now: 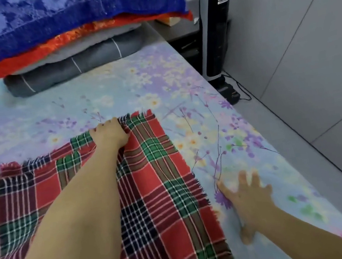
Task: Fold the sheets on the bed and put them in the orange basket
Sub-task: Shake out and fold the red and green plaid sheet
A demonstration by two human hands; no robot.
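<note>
The red and green checked sheet [164,196] lies flat on the bed [115,89], at the near left part of it. Its far edge has little threads hanging off. One corner of that far edge points up toward the middle of the bed.

The left hand [110,134] reaches out over the sheet and grips the far edge. Its fingers are curled round a bunch of the cloth, and the cloth is wrinkled there.

The right hand [249,197] rests on the flowery bed cover, just beside the right edge of the checked sheet. Its fingers [242,177] are spread wide and flat. It holds nothing and looks a bit blurry.

At the far left corner of the bed sits a pile. A blue flowery pillow [60,19] is on top, then a red cloth [22,60], then a dark grey pillow [80,65] at the bottom.

Past the right edge of the bed, a tall black and silver machine [216,25] stands on the floor, next to a dark little table [182,32]. Black wires [241,90] lie near its foot.
</note>
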